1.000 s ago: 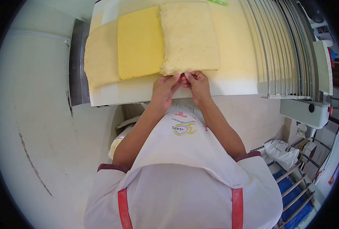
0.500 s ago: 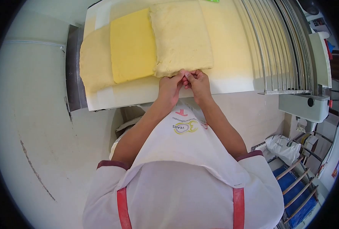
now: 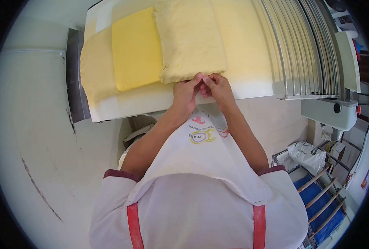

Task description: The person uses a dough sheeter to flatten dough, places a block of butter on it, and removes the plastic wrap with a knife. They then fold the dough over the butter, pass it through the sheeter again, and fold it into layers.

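Note:
A pale sheet of dough (image 3: 96, 68) lies on the white work surface. Over its middle rests a smooth, deeper yellow slab (image 3: 135, 52) that looks like butter or margarine. The dough's thick right part (image 3: 190, 39) is folded over, its left edge meeting the yellow slab. At the near edge of this folded part, close to its right corner, my left hand (image 3: 184, 96) and my right hand (image 3: 220, 90) meet with thumbs nearly touching. Both hands are closed, fingers pinching the dough's edge. Part of the fingers is hidden under and behind the thumbs.
The flour-dusted work surface (image 3: 249, 54) extends right to a metal rod guard (image 3: 298, 54) of a machine. A wall (image 3: 31, 116) stands at left. Lower right, a white plastic bag (image 3: 307, 155) sits by a rack with rods over something blue (image 3: 323, 211).
The view has shifted slightly, so the dough and table appear farther left. My pinching hands have moved a little to the right along the dough's near edge, towards its corner.

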Tool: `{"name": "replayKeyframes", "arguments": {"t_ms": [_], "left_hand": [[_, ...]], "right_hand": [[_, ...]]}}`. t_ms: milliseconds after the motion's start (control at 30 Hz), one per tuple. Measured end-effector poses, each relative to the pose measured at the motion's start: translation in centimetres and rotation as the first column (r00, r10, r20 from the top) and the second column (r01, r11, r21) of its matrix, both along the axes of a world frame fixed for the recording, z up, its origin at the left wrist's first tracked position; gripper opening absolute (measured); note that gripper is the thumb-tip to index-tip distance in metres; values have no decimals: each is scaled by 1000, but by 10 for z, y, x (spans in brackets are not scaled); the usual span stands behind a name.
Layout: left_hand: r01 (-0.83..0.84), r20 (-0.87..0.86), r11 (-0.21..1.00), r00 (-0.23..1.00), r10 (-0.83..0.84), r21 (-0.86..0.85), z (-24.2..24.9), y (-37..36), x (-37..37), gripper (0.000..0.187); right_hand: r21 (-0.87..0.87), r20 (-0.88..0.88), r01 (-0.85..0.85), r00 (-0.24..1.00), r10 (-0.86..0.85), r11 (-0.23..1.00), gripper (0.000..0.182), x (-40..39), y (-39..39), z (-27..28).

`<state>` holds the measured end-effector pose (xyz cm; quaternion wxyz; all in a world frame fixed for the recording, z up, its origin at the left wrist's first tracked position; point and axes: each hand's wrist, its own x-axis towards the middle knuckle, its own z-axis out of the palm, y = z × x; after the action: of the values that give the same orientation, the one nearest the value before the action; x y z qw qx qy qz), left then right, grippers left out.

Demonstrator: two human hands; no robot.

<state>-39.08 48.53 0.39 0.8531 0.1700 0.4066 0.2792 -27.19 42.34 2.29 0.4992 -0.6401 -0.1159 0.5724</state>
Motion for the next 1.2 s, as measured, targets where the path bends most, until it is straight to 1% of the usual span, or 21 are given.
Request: {"name": "replayKeyframes", "arguments": {"t_ms": [67, 100, 167, 200, 267, 300, 367, 400, 467, 500, 600, 700, 800, 867, 900, 1000, 1100, 1167, 1200], "left_hand": [[-87, -94, 995, 991, 90, 43, 19, -7, 7, 25], [-74, -91, 996, 993, 79, 52, 21, -6, 8, 25], [-49, -92, 997, 994, 55, 63, 23, -7, 5, 23], [-29, -114, 999, 993, 33, 36, 23, -9, 3, 23], [5, -147, 1000, 989, -6, -10, 22, -9, 3, 24], [36, -84, 999, 996, -37, -9, 19, -8, 5, 24], [91, 40, 996, 995, -91, -2, 12, -5, 9, 23], [48, -3, 999, 999, -48, -7, 11, -8, 10, 22], [-35, -79, 999, 996, 34, -6, 20, -8, 18, 20], [-37, -73, 999, 997, 38, 11, 24, -7, 21, 21], [-29, -85, 999, 996, 31, 25, 25, -10, 18, 22], [-6, -105, 1000, 994, 8, 19, 22, -9, 17, 24], [-16, -120, 1000, 993, 19, 20, 23, -11, 18, 25], [-30, -146, 1000, 989, 30, 6, 25, -11, 19, 26], [-15, -154, 1000, 988, 16, 3, 24, -9, 19, 26], [19, -171, 1000, 985, -20, -5, 20, -8, 17, 27], [66, -159, 998, 985, -61, 21, 16, -9, 12, 28], [101, -130, 993, 987, -92, 64, 15, -9, 4, 29], [137, -164, 990, 978, -131, 22, 17, -10, -4, 30]], "right_hand": [[-28, -152, 93, 984, -96, 995, 17, 9, -2, 15], [-47, -227, 135, 964, -142, 990, 16, 11, -3, 17], [25, -163, 175, 972, -169, 984, 20, 9, 1, -1], [63, -134, 194, 974, -185, 979, 22, 7, 1, -9], [90, -49, 170, 985, -166, 981, 22, 5, -1, -16], [100, -7, 155, 988, -155, 983, 22, 4, -3, -17], [69, 11, 117, 993, -118, 991, 20, 6, -4, -10], [52, 20, 99, 995, -100, 994, 19, 8, -4, -4], [-32, -58, 102, 993, -103, 994, 19, 19, -5, 13], [-76, -98, 101, 989, -108, 992, 19, 23, -5, 17], [38, -59, 140, 989, -138, 989, 23, 23, -2, -6], [41, 77, 89, 993, -92, 995, 27, 21, -6, -11], [6, 85, 14, 996, -14, 1000, 28, 27, -7, 2], [-4, 55, 18, 998, -18, 1000, 27, 37, -7, 10], [-9, 42, 14, 999, -14, 1000, 27, 42, -6, 13], [5, 146, -82, 986, 80, 997, 27, 46, -7, -2], [19, 146, -81, 986, 77, 997, 27, 44, -9, -5], [-32, 165, -134, 977, 137, 990, 26, 50, -8, 8], [-57, 175, -164, 970, 172, 985, 26, 55, -8, 13]]}}
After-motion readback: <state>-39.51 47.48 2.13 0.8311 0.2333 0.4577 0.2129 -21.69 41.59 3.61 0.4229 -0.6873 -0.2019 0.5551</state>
